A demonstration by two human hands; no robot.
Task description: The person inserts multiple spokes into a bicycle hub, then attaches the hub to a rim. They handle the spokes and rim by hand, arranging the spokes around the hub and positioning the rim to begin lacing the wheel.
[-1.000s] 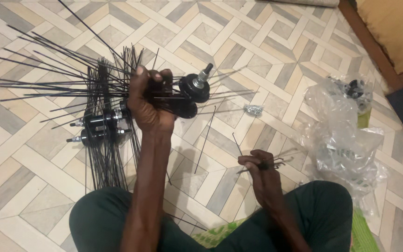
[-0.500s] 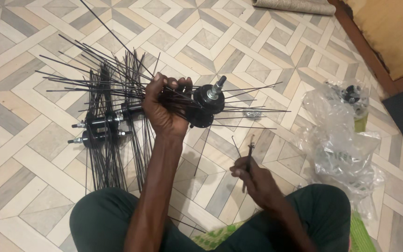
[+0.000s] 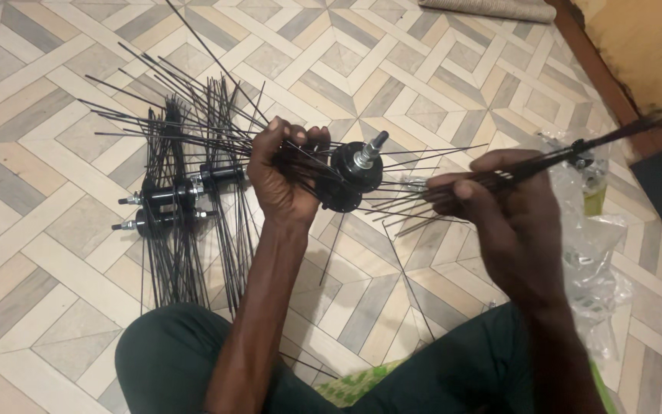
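My left hand [image 3: 283, 175] grips a black wheel hub [image 3: 352, 176] by its body, held up over the floor with thin black spokes fanning out of it to both sides. The hub's silver axle end points up and to the right. My right hand [image 3: 499, 207] is raised to the right of the hub and closed on a bundle of black spokes [image 3: 568, 157] that slants up toward the right. The bundle's lower tips point at the hub's flange.
Several more spoked hubs [image 3: 170, 207] lie on the patterned tile floor at the left. A crumpled clear plastic bag [image 3: 595, 253] lies at the right, near a wooden wall base [image 3: 607, 84]. My legs in dark green trousers fill the bottom.
My right hand has come up off the floor with a bundle of spokes and moved toward the hub. My left hand with the hub has shifted slightly to the right.
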